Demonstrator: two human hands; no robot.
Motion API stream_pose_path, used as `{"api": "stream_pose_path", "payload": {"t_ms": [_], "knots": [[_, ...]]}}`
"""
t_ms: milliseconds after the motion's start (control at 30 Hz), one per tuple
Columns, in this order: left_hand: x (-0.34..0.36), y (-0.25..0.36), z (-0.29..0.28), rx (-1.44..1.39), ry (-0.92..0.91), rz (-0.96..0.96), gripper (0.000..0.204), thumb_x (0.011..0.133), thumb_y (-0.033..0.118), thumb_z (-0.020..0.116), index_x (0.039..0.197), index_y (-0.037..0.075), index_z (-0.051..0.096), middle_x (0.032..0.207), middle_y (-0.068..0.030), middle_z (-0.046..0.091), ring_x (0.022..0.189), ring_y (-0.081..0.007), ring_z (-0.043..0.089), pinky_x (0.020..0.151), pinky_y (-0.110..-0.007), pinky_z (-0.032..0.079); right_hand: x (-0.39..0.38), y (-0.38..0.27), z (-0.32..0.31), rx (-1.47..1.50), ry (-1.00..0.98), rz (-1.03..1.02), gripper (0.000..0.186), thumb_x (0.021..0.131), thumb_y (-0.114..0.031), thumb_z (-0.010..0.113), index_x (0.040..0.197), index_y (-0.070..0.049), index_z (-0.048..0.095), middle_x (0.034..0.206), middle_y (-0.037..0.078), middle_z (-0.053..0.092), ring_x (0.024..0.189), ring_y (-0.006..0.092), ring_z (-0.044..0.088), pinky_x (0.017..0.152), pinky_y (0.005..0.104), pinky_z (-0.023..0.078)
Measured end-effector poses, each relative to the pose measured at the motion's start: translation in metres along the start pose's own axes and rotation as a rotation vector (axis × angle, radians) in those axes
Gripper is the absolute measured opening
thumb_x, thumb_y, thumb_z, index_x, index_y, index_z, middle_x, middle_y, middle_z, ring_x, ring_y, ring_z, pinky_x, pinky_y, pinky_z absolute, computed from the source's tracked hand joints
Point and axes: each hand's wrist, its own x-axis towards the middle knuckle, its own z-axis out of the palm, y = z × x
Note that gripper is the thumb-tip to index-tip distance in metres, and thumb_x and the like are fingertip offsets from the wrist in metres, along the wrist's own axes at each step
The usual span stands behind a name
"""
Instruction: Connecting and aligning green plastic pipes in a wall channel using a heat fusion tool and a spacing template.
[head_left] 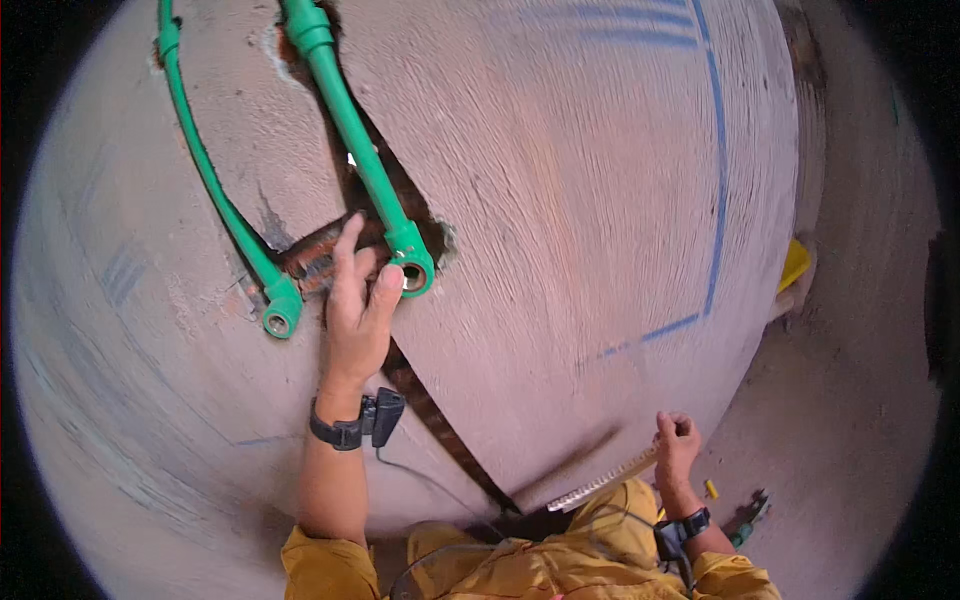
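My left hand (357, 310) reaches up to the wall with its fingers apart. Its thumb touches the brass-lined elbow fitting (413, 272) at the lower end of the thicker-looking green pipe (355, 135). Left of the hand, a second green pipe (205, 165) ends in another elbow fitting (281, 312). Low at the right, my right hand (679, 448) is closed around one end of a long pale strip with a notched edge (595, 487). The strip slants down toward my lap; its exact kind is unclear.
A dark groove (435, 410) cut into the rough plaster wall (560, 240) runs down from the fittings. Blue lines (718, 180) mark the wall. At right lie a yellow object (794, 265), a small yellow piece (711, 489) and a green-handled tool (750, 520). A cable (425, 480) hangs from my left wrist.
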Motion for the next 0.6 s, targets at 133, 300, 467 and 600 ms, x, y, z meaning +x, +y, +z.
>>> {"api": "stream_pose_path", "payload": {"t_ms": [133, 300, 467, 600], "knots": [[-0.004, -0.007, -0.009, 0.165, -0.082, 0.033, 0.084, 0.092, 0.029, 0.069, 0.151, -0.008, 0.023, 0.143, -0.0262, 0.043, 0.131, -0.0296, 0.045, 0.112, -0.039, 0.033, -0.036, 0.065, -0.029, -0.035, 0.082, 0.204, 0.022, 0.086, -0.017, 0.077, 0.083, -0.003, 0.062, 0.072, -0.001, 0.058, 0.061, 0.0076, 0.050, 0.055, 0.0246, 0.041], [0.005, -0.008, -0.011, 0.054, 0.006, -0.084, 0.071, 0.099, 0.025, 0.063, 0.149, -0.009, 0.027, 0.138, -0.0228, 0.049, 0.123, -0.0237, 0.052, 0.106, -0.031, 0.039, -0.040, 0.179, -0.026, -0.114, 0.216, 0.342, 0.027, 0.081, -0.018, 0.079, 0.073, -0.005, 0.057, 0.072, -0.003, 0.052, 0.066, 0.0078, 0.046, 0.057, 0.0252, 0.038], [0.013, -0.019, 0.004, 0.104, -0.007, -0.075, 0.068, 0.101, 0.030, 0.059, 0.147, -0.011, 0.030, 0.137, -0.0210, 0.051, 0.123, -0.0221, 0.051, 0.108, -0.031, 0.037, -0.038, 0.319, -0.050, -0.212, 0.463, 0.777, 0.048, 0.083, -0.037, 0.077, 0.112, -0.002, 0.064, 0.095, 0.009, 0.072, 0.087, 0.0249, 0.066, 0.073, 0.0365, 0.049], [0.005, -0.021, -0.002, 0.261, 0.121, -0.002, 0.064, 0.104, 0.036, 0.052, 0.144, -0.011, 0.037, 0.134, -0.0174, 0.053, 0.122, -0.0207, 0.051, 0.108, -0.032, 0.035, -0.087, 0.360, -0.034, -0.574, 0.265, 0.510, 0.041, 0.084, -0.037, 0.076, 0.098, 0.001, 0.068, 0.088, 0.019, 0.068, 0.084, 0.0357, 0.064, 0.075, 0.0430, 0.050]]}}
